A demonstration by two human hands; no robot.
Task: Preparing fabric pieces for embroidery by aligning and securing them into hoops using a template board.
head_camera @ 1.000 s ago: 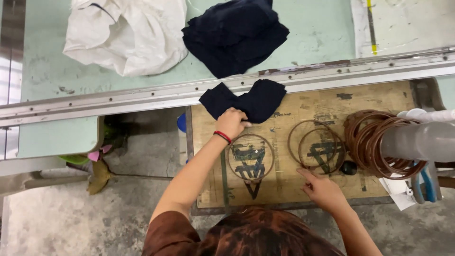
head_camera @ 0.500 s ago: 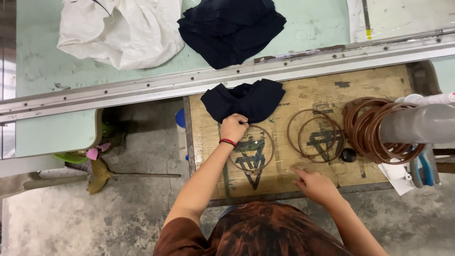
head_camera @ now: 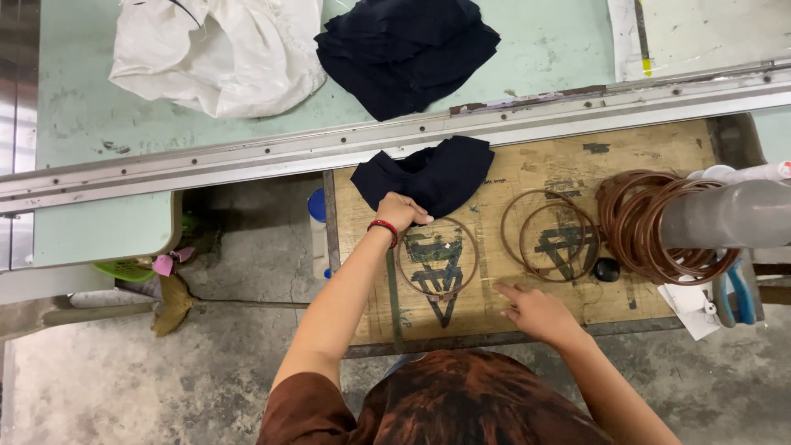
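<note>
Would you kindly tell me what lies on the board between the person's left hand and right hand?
In the head view, a thin brown ring lies flat on the wooden board over a dark printed mark, between the left hand on the dark cloth and the right hand.

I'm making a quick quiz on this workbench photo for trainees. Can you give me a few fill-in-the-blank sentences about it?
1. The left hand grips a piece of ____ cloth.
2. The right hand rests on the ____ board.
3. A stack of brown rings hangs on a grey ____.

Missing words: dark; wooden; pipe
</note>
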